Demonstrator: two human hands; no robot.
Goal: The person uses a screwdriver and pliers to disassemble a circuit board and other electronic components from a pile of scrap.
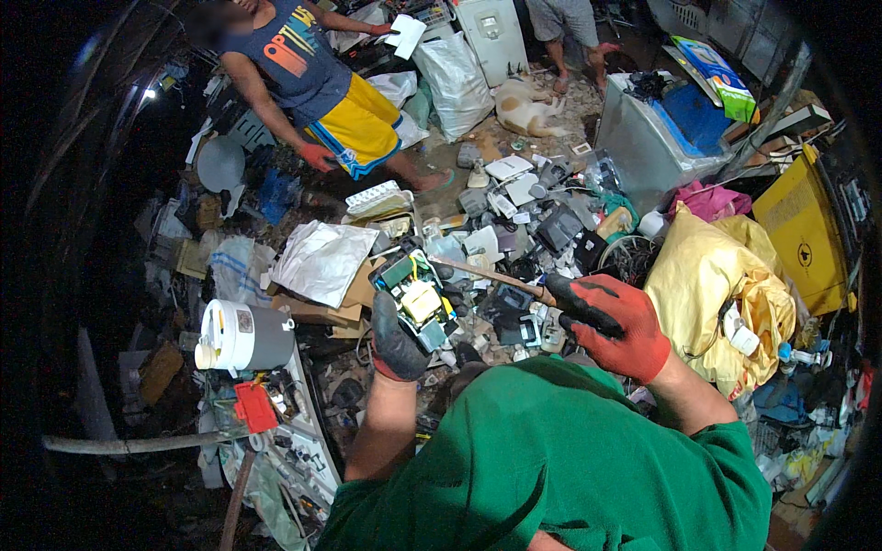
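Note:
My left hand (397, 338), in a black and red glove, is closed around the lower edge of a circuit board (422, 301) with a yellow transformer and green parts. Gripped by my right hand (617, 321), in a red and black glove, is a long thin tool (501, 277) with a brownish shaft. Its narrow grey end lies beside the board's upper right; whether they touch I cannot tell. Below both hands spreads a heap of small electronic scrap (519, 303), mostly grey and black casings and chargers.
A person (317, 101) in red gloves stands at the far left holding something white; another (565, 37) is at the back near a lying dog (526, 108). A white and grey jug (246, 335) stands left, a yellow sack (712, 285) right. A white sack (322, 262) lies beyond the board.

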